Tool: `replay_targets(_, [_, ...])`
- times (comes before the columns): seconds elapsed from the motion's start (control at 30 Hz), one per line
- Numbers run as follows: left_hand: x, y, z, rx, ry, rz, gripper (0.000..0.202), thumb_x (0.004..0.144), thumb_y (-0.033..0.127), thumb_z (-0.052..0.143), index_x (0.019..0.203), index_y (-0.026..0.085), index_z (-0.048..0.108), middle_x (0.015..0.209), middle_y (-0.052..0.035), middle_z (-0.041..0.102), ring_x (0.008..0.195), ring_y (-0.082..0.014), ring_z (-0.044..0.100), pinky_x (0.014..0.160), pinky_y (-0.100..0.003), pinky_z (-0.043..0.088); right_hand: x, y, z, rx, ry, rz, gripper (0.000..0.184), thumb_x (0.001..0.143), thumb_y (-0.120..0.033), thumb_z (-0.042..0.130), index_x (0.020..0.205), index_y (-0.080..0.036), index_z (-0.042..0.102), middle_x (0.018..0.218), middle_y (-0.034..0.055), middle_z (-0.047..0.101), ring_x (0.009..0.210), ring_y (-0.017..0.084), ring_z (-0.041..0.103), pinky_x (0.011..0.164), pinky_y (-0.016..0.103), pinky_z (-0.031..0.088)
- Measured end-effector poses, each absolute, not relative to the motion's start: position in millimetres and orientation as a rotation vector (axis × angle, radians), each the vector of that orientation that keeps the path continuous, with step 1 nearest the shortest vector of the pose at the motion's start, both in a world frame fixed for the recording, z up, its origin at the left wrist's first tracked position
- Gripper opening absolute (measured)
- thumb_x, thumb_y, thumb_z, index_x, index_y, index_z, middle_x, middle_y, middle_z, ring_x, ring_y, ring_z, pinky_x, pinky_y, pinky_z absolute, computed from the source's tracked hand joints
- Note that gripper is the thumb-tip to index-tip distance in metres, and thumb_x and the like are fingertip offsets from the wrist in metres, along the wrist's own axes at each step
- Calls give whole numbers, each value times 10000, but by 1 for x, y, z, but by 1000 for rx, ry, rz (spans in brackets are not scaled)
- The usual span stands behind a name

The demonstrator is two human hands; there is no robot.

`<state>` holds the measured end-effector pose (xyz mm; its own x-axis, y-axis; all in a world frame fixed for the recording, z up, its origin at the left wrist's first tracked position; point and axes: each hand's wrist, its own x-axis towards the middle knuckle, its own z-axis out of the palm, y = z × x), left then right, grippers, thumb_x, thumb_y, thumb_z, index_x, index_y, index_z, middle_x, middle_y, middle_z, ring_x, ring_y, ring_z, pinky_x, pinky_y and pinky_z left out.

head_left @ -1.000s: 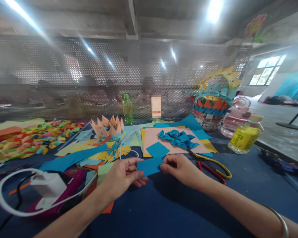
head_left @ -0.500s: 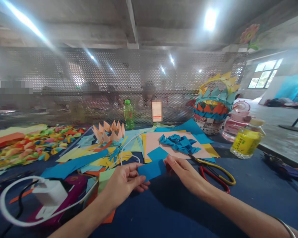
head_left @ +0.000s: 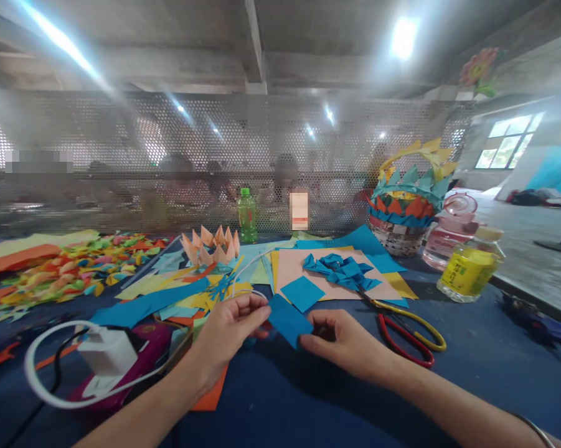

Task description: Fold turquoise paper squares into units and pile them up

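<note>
A small blue paper rectangle (head_left: 289, 320) is pinched between both my hands just above the dark blue table (head_left: 308, 404). My left hand (head_left: 228, 333) grips its upper left end with closed fingers. My right hand (head_left: 343, 342) pinches its lower right end. The paper is tilted, left end high. Just beyond it a blue paper square (head_left: 302, 292) lies on a pink sheet (head_left: 336, 280), next to a heap of folded blue pieces (head_left: 340, 269).
Red and yellow scissors (head_left: 408, 333) lie right of my right hand. A white charger with cable (head_left: 107, 354) sits at the left. Folded colourful pieces (head_left: 65, 270), a paper crown (head_left: 210, 244), a green bottle (head_left: 247, 214), a decorated basket (head_left: 404, 208) and a yellow jar (head_left: 469, 267) stand farther back.
The blue rectangle has turned from roughly level to tilted, its right end lower. Both hands have shifted slightly with it and still hold it.
</note>
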<state>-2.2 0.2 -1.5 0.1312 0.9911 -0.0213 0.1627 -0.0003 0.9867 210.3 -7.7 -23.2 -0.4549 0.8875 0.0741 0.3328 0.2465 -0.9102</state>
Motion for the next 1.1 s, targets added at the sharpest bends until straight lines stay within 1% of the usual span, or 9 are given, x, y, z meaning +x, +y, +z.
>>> replay_targets(0.1, [-2, -2, 0, 1399, 1201, 999, 330, 653, 464, 732, 799, 182, 640, 754, 8, 636, 738, -176, 643, 707, -286, 537, 208, -11, -20, -1098, -1921, 1179, 242, 815, -387, 603, 797, -146, 602, 677, -27, 516, 614, 109, 431, 570, 228, 333])
replay_targets(0.2, [2, -6, 1, 1432, 1148, 923, 297, 628, 429, 752, 738, 175, 644, 712, 14, 617, 699, -167, 613, 683, -280, 522, 207, -11, -17, -1129, -1851, 1065, 242, 824, -381, 605, 857, -142, 627, 748, -1, 589, 671, 126, 492, 612, 234, 372])
replay_targets(0.3, [4, -8, 1, 1461, 1097, 850, 276, 631, 407, 756, 705, 165, 646, 676, 12, 611, 648, -155, 587, 641, -264, 493, 206, -12, -15, -1112, -1845, 1077, 208, 823, -341, 602, 796, -137, 630, 710, 1, 589, 647, 120, 487, 603, 233, 370])
replay_targets(0.43, [4, -8, -1, 1478, 1069, 867, 272, 691, 422, 728, 736, 168, 641, 686, 19, 597, 641, -136, 546, 643, -249, 465, 205, -14, -18, -1040, -1767, 1241, 208, 810, -333, 614, 746, -135, 595, 659, -16, 549, 603, 105, 469, 585, 226, 370])
replay_targets(0.53, [3, -10, -3, 1489, 1058, 889, 261, 718, 414, 726, 778, 172, 651, 738, 9, 621, 700, -146, 554, 683, -246, 449, 202, -15, -21, -1002, -1659, 1370, 251, 797, -379, 638, 750, -140, 579, 674, -9, 582, 636, 121, 538, 637, 242, 414])
replay_targets(0.67, [5, -12, -5, 1497, 1042, 842, 280, 708, 417, 742, 774, 159, 656, 746, -7, 645, 711, -160, 561, 675, -251, 433, 201, -15, -21, -973, -1586, 1441, 344, 762, -471, 676, 719, -148, 565, 656, -1, 609, 650, 140, 587, 670, 261, 441])
replay_targets(0.77, [5, -11, -7, 1504, 1067, 842, 300, 721, 442, 722, 727, 155, 633, 672, 16, 590, 651, -141, 511, 620, -238, 388, 201, -14, -21, -959, -1598, 1445, 365, 767, -493, 673, 708, -149, 566, 673, 14, 629, 656, 139, 582, 674, 262, 434])
replay_targets(0.9, [5, -10, -10, 1501, 1121, 855, 332, 724, 466, 704, 659, 165, 578, 585, 55, 460, 567, -113, 396, 531, -227, 290, 201, -15, -21, -973, -1589, 1429, 349, 789, -471, 661, 719, -143, 565, 688, 4, 602, 664, 125, 541, 668, 249, 409])
replay_targets(1.1, [5, -10, -8, 1500, 1131, 828, 370, 684, 473, 717, 617, 180, 501, 574, 73, 358, 545, -100, 303, 505, -225, 230, 203, -13, -21, -1008, -1588, 1350, 359, 797, -483, 655, 788, -134, 573, 672, -29, 517, 620, 97, 436, 589, 226, 328])
